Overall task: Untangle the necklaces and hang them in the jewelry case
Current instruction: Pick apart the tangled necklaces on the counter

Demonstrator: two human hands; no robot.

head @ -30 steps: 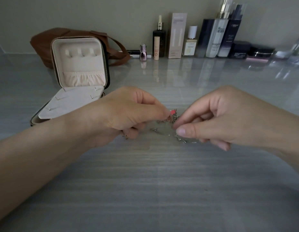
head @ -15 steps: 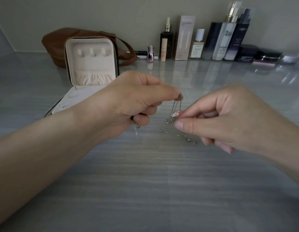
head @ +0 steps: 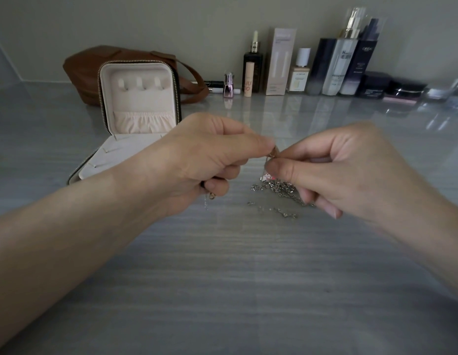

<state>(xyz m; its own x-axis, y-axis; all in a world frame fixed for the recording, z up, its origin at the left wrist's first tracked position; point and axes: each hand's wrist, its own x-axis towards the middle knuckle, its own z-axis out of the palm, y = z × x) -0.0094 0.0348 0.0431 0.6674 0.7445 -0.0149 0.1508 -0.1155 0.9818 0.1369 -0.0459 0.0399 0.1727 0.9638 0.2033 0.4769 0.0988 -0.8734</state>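
At a grey table [head: 222,290], my two hands meet above a tangle of chains. My left hand [head: 197,160] and right hand [head: 350,170] are both raised off the surface, each pinching the same small piece of chain between thumb and forefinger, with the fingertips almost touching. The other fingers of both hands are curled under.

Behind my left hand, a brown bag [head: 84,70] lies against the wall. The case [head: 143,70] stands open in front of it, its cream lid upright, and no chains hang on its three hooks. A row of bottles [head: 333,67] and boxes lines the wall to the right.

The necklaces [head: 279,188] lie in a silver heap on the table, just under my right hand and well apart from the case. A thin strand rises from them to the pinch. A pink and white charm [head: 266,177] sits at the top of the heap. A gold clasp [head: 212,196] dangles below the curled fingers of my left hand.
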